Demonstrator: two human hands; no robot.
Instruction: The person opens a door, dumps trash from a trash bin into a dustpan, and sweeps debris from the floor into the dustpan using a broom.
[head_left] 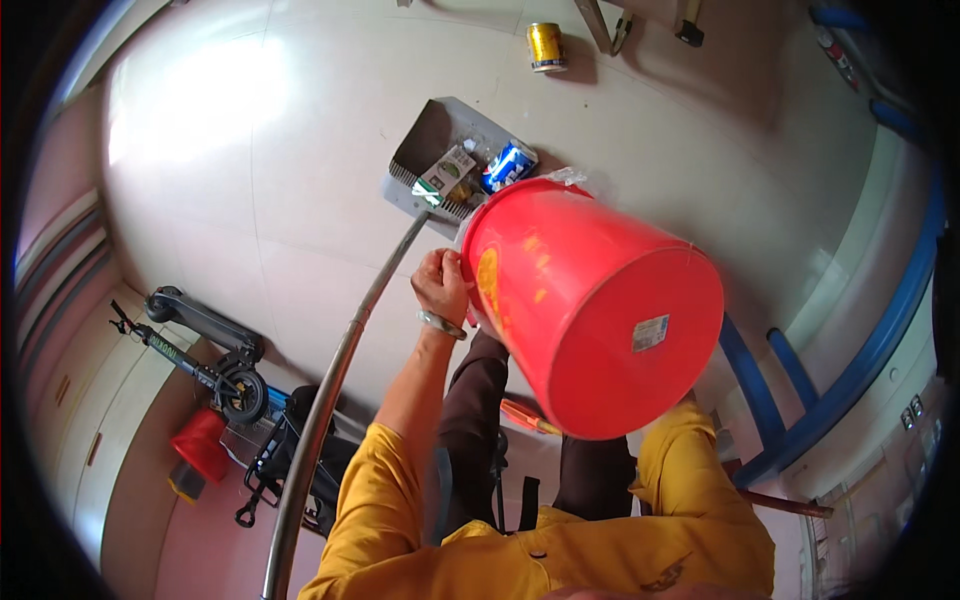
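Note:
A red plastic bucket [600, 300] is tipped over in front of me, its base toward me and its mouth facing the dustpan. My left hand [441, 284] is closed on the left side of its rim. A clear plastic bag [568, 177] sticks out at the mouth. My right hand is hidden behind the bucket; only its sleeve and a bit of forearm show. The grey dustpan [408, 152] lies on the floor with a blue can [510, 165], a printed packet [447, 172] and other litter in it. Its long metal handle [345, 355] rises past my left arm.
A gold tin [546, 47] stands on the floor farther off, near some furniture legs [690, 30]. Blue tubing [850, 400] runs along the right. At left are a folded scooter [205, 350], a red container [202, 445] and a pale cabinet [130, 440]. Something orange [527, 416] lies between my legs.

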